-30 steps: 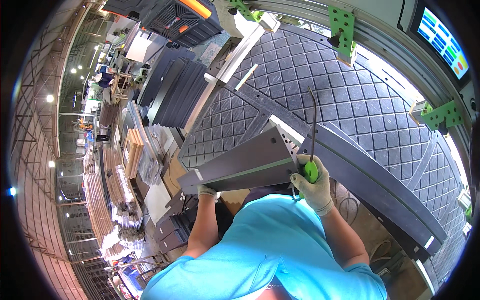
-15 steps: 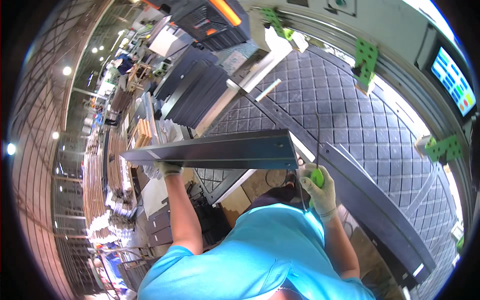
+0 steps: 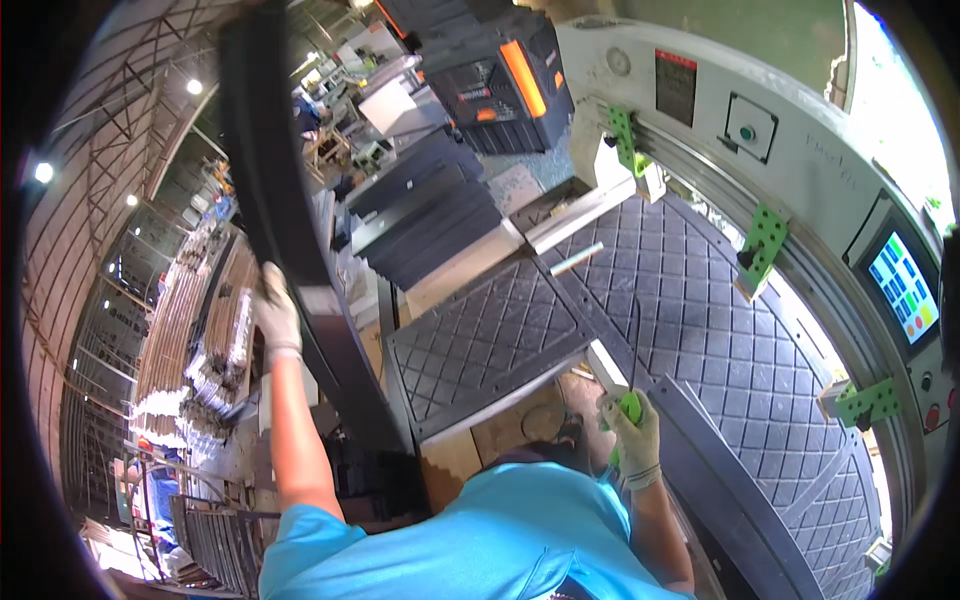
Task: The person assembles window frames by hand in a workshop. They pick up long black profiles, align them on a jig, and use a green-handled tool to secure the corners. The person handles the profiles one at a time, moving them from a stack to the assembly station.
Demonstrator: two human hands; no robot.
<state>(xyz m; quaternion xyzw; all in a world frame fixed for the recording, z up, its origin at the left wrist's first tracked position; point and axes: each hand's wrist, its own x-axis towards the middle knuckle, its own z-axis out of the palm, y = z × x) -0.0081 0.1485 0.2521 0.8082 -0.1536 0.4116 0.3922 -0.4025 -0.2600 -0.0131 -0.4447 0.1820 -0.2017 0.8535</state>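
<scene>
My gloved left hand (image 3: 274,312) grips a long dark metal panel (image 3: 290,230) that stands nearly upright on my left, reaching from near my waist to the top of the view. My gloved right hand (image 3: 634,432) is closed around a green-handled tool (image 3: 630,405) with a thin dark shaft pointing up, just above the edge of the diamond-patterned machine bed (image 3: 690,300). A dark curved rail (image 3: 730,470) lies along the bed beside that hand.
A grey machine frame (image 3: 800,160) with green clamps (image 3: 762,238) and a lit control screen (image 3: 903,287) arcs around the right. Stacked dark sheets (image 3: 430,215) and a black-orange crate (image 3: 500,75) lie behind. Racks of metal stock (image 3: 195,330) run along the left.
The dark panel has swung from lying across in front of me to standing upright on my left, carried by my left hand. My right hand stayed near the bed with the green tool.
</scene>
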